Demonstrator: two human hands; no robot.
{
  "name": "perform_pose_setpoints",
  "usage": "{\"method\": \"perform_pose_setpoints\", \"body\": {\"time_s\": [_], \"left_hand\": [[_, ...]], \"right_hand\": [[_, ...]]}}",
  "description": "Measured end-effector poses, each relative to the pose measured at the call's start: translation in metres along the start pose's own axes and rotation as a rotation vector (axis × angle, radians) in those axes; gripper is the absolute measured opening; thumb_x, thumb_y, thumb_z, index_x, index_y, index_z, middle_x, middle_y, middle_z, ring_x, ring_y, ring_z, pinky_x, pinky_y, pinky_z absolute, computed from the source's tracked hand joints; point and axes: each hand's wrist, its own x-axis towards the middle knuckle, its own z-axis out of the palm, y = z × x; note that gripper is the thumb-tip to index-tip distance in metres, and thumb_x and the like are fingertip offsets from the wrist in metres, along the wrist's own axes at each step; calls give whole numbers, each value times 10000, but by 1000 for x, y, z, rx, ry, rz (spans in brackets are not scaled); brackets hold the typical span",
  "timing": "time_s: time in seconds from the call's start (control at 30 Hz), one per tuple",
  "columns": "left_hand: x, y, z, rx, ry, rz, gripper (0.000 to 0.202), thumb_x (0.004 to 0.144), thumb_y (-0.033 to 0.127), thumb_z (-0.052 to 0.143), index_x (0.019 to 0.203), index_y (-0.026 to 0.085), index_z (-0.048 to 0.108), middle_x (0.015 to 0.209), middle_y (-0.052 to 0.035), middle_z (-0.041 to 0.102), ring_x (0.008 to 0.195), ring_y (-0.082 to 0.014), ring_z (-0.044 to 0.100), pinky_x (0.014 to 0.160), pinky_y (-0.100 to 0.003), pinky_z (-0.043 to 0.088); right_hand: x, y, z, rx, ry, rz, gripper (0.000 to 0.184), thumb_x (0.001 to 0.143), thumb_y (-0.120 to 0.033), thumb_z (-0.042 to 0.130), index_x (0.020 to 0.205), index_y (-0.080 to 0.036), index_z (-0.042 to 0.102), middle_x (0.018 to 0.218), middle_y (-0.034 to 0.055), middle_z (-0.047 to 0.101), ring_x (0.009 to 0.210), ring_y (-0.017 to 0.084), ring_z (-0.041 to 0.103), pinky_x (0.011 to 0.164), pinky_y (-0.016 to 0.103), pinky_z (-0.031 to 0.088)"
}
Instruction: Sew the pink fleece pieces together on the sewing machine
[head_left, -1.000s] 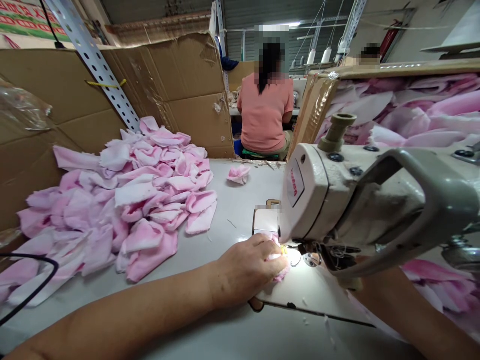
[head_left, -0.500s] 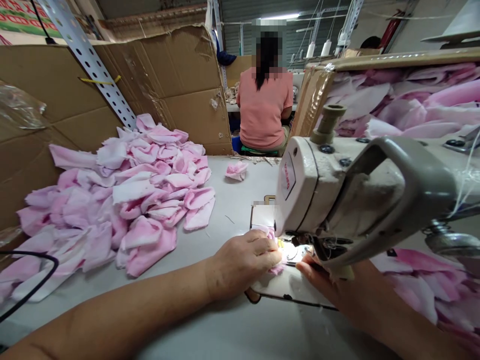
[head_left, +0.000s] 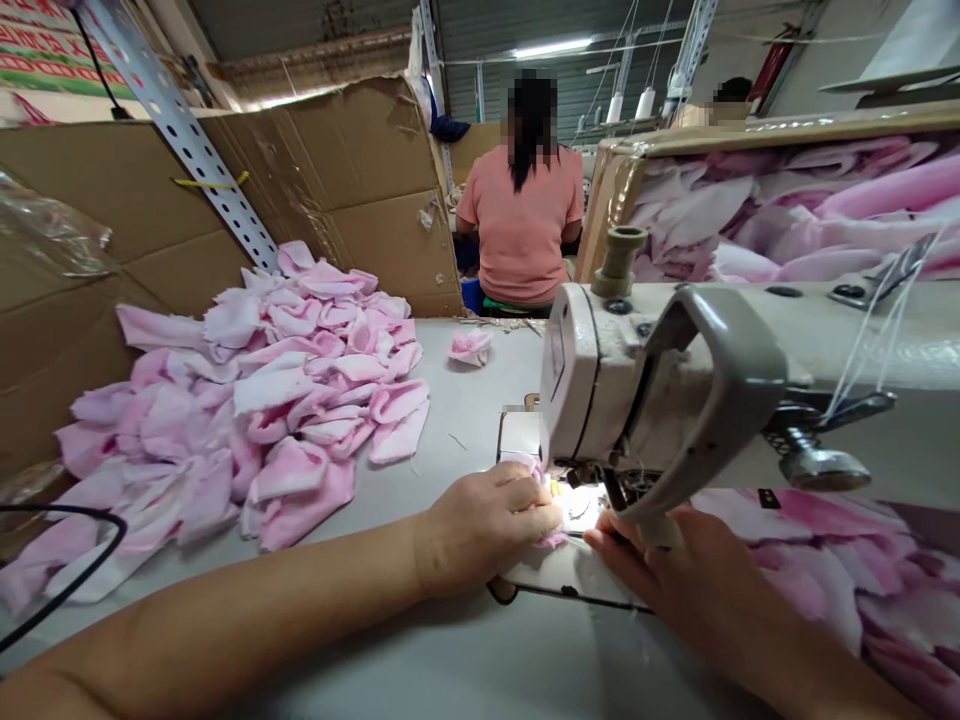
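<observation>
My left hand [head_left: 484, 525] presses down on a small piece of pink fleecy fabric [head_left: 546, 505], with its fingers curled over it just beside the needle area of an industrial sewing machine [head_left: 660, 390]. Most of that piece is hidden under my fingers and the machine head. My right hand [head_left: 652, 565] lies on the lit machine bed [head_left: 562, 570] under the machine's arm, with its fingertips close to the presser foot [head_left: 577, 503]. It holds nothing that I can see.
A large heap of pink fabric pieces [head_left: 255, 400] lies on the grey table [head_left: 450, 420] to the left, with a single piece [head_left: 470, 347] beyond it. A cardboard-sided bin of pink fabric [head_left: 780, 210] stands behind the machine. A seated person in a salmon shirt [head_left: 521, 225] works farther ahead.
My right hand has moved in under the machine arm, toward the needle area. My left hand stays on the fabric, and the view has swung slightly.
</observation>
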Motion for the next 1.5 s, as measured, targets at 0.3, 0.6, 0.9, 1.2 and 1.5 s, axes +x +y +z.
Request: {"method": "perform_pose_setpoints", "body": {"time_s": [0.3, 0.6, 0.9, 1.2, 1.5], "left_hand": [[0, -12, -3, 31, -192, 45, 163, 909, 266, 502, 1022, 187, 591, 953, -57, 622, 841, -182, 591, 814, -299, 510], [-3, -14, 3, -46, 7, 64, 190, 942, 157, 407, 886, 139, 588, 851, -71, 596, 849, -172, 584, 817, -297, 506], [7, -7, -2, 3, 72, 95, 312, 920, 68, 355, 645, 168, 463, 680, -23, 529, 631, -126, 468, 743, -276, 498], [5, -4, 2, 46, 8, 58, 330, 928, 74, 317, 686, 167, 522, 716, -35, 554, 646, -135, 482, 736, -278, 496], [5, -6, 2, 58, -7, 29, 322, 937, 112, 335, 755, 166, 594, 735, -43, 566, 675, -148, 504, 776, -301, 496]], "right_hand": [[9, 0, 14, -71, 272, -111, 435, 928, -347, 280, 597, -223, 534, 551, 30, 538, 519, 169, 480, 522, 300, 298], [4, 6, 15, -155, 302, -139, 324, 920, -350, 396, 794, -215, 662, 687, 56, 638, 636, 207, 598, 617, 326, 431], [1, -2, 9, -249, 272, -180, 275, 910, -305, 445, 728, -243, 641, 624, 19, 585, 585, 176, 556, 564, 290, 389], [2, -2, 6, -283, 266, -176, 288, 916, -338, 445, 749, -240, 658, 631, 18, 584, 575, 170, 552, 543, 283, 372], [0, -5, 23, -187, 350, -91, 309, 927, -237, 412, 768, -249, 676, 631, 15, 656, 503, 140, 571, 443, 246, 373]]}}
